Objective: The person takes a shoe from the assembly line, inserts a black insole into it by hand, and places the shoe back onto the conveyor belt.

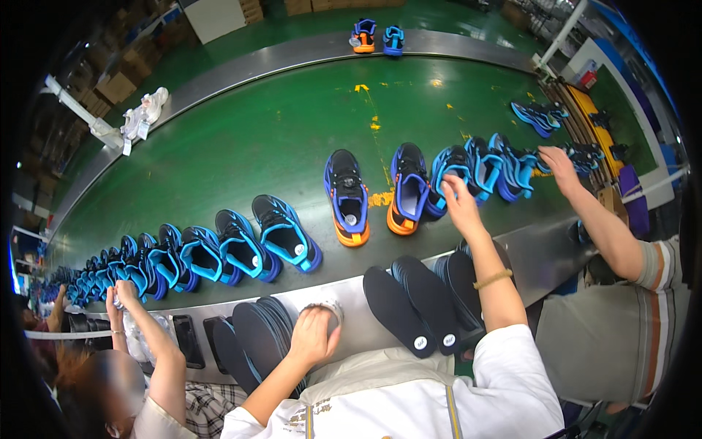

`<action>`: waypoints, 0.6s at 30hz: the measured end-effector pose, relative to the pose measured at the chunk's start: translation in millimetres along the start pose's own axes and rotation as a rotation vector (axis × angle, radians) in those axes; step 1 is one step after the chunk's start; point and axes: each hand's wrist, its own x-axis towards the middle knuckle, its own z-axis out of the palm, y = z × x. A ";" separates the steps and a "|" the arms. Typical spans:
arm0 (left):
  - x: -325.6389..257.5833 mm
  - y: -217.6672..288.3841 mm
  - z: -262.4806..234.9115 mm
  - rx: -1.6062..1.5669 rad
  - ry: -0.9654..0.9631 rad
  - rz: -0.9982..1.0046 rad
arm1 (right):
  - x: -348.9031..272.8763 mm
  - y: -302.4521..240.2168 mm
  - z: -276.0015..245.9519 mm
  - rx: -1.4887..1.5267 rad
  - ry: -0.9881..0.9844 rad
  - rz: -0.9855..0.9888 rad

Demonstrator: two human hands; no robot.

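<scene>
My left hand point(313, 336) is closed on a round, pale roll point(335, 307) at the metal ledge; the fingers hide most of it. My right hand point(459, 197) reaches forward, fingers bent together at the opening of a blue and black sneaker point(441, 162). To its left stand an orange-soled black and blue sneaker point(406, 189) and a matching sneaker point(346, 197), which shows a round white sticker inside. Black insoles point(398, 311) lie on the ledge between my arms, two with round white stickers. Another stack of insoles point(257, 333) is beside my left forearm.
Blue sneakers point(287, 233) line the green belt point(241, 146) to the left. At right, a co-worker's hand point(561, 170) is near more blue sneakers point(513, 168); another co-worker's hands point(124, 294) work at far left. Two small sneakers point(393, 40) stand on the far rail.
</scene>
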 end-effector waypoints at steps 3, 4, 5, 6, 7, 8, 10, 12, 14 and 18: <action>4.9 11.1 9.1 0.136 0.049 -0.045 | -72.9 -4.7 -70.7 -0.059 0.121 -0.006; 4.9 13.4 13.4 0.206 0.074 -0.038 | -105.0 -4.2 -93.6 -0.066 0.165 0.064; 3.7 12.7 17.0 0.186 0.084 -0.030 | -140.5 4.4 -116.1 -0.029 0.244 0.138; 2.9 13.8 17.4 0.150 0.067 -0.027 | -181.3 20.8 -138.1 0.000 0.309 0.222; -0.3 13.5 18.3 0.123 0.086 -0.029 | -223.5 28.2 -156.4 -0.070 0.361 0.280; -2.5 13.9 20.1 0.097 0.105 -0.028 | -268.2 41.3 -172.1 0.036 0.400 0.308; -7.3 15.2 21.3 0.154 0.194 0.029 | -358.4 59.0 -184.3 -0.003 0.511 0.382; -8.6 21.1 22.5 0.336 0.218 0.031 | -449.8 81.1 -178.2 -0.005 0.513 0.479; -2.1 27.5 18.4 0.426 0.265 -0.001 | -525.4 94.3 -154.8 -0.097 0.414 0.636; 40.8 108.2 15.7 0.175 0.398 0.129 | -687.4 146.8 -106.8 -0.203 -0.022 1.072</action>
